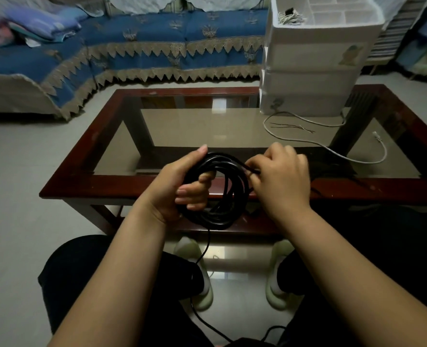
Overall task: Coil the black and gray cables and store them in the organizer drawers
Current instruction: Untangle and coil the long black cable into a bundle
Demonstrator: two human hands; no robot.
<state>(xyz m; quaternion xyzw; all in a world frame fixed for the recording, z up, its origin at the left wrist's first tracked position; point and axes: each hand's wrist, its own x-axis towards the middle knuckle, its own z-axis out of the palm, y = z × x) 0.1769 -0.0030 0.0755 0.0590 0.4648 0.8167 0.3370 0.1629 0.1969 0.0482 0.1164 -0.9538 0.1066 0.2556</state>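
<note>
A black cable [228, 194] is wound into a round coil over the near edge of the table. My left hand [180, 186] grips the coil's left side, fingers through the loop. My right hand [280, 176] pinches a strand at the coil's upper right. A loose tail of the black cable hangs down across my lap. The gray cable [332, 149] lies uncoiled on the glass at the right, its plug end near the right rim. A white organizer with drawers [312, 58] stands at the table's far right; its top tray holds a small bundle of light wire [290, 18].
The glass-topped table has a dark red wooden frame [87, 156]. Two thin wire ties [292, 126] lie on the glass beside the gray cable. A blue sofa [137, 46] runs along the back. My knees and pale shoes [195, 266] are below the table edge.
</note>
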